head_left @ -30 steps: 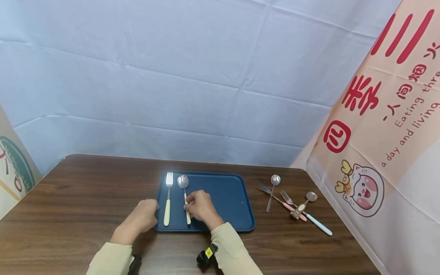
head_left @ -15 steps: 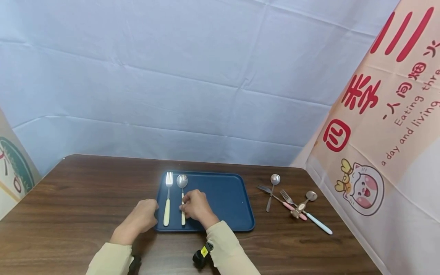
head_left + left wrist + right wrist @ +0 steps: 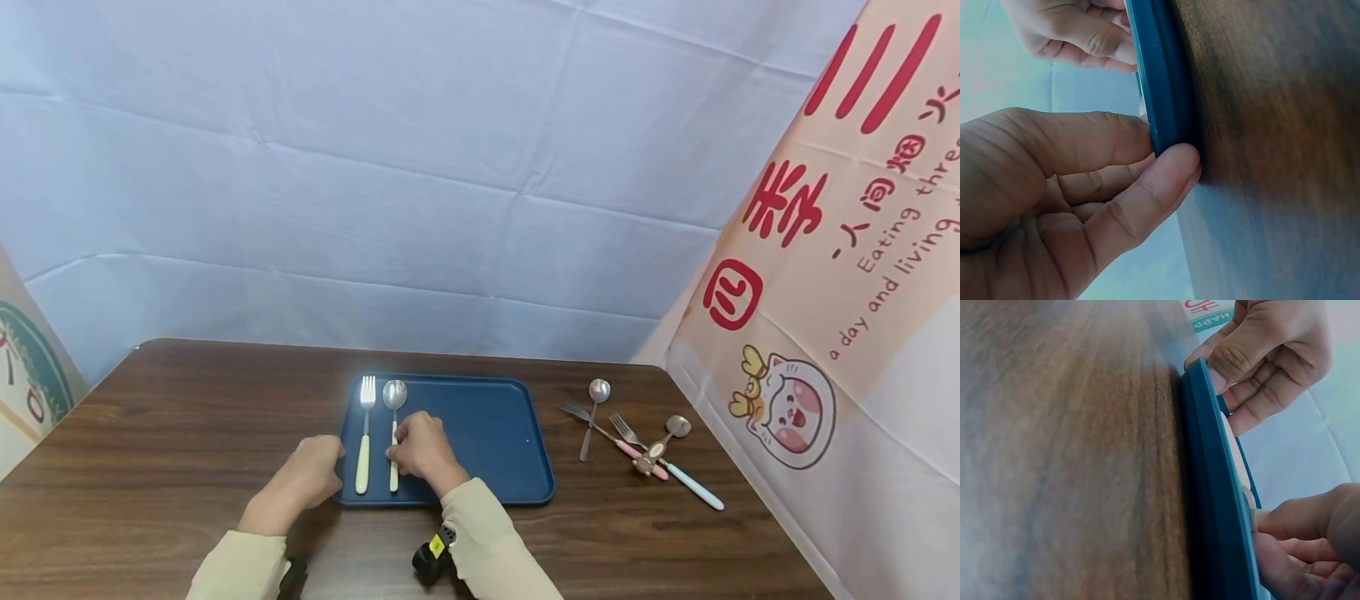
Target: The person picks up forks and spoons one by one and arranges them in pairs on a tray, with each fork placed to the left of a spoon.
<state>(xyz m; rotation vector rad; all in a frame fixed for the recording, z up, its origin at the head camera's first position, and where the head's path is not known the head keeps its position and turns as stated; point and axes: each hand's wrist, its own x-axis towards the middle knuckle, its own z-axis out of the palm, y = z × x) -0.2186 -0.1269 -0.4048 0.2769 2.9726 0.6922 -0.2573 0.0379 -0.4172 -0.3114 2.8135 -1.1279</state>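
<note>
A blue tray (image 3: 480, 442) lies on the wooden table. My left hand (image 3: 307, 475) pinches its left rim; in the left wrist view the thumb and a finger (image 3: 1169, 169) sit on either side of the edge. A fork (image 3: 363, 450) with a pale yellow handle lies lengthwise on the tray's left part. Beside it, roughly parallel, is a spoon (image 3: 394, 396) with a cream handle. My right hand (image 3: 425, 450) pinches the spoon's handle, and in the right wrist view its fingertips (image 3: 1266, 522) meet at the handle over the tray's rim.
Right of the tray lie a small metal spoon (image 3: 598, 392), a pink-handled knife (image 3: 630, 450), a fork with a light blue handle (image 3: 697, 487) and a spoon with a bear-shaped ornament (image 3: 678, 427), some of them crossing. A pale cloth backdrop (image 3: 337, 167) hangs behind the table (image 3: 187, 417).
My right hand has shifted left with the spoon, bringing it nearer the fork and turning it almost straight. My left hand stays at the tray's rim.
</note>
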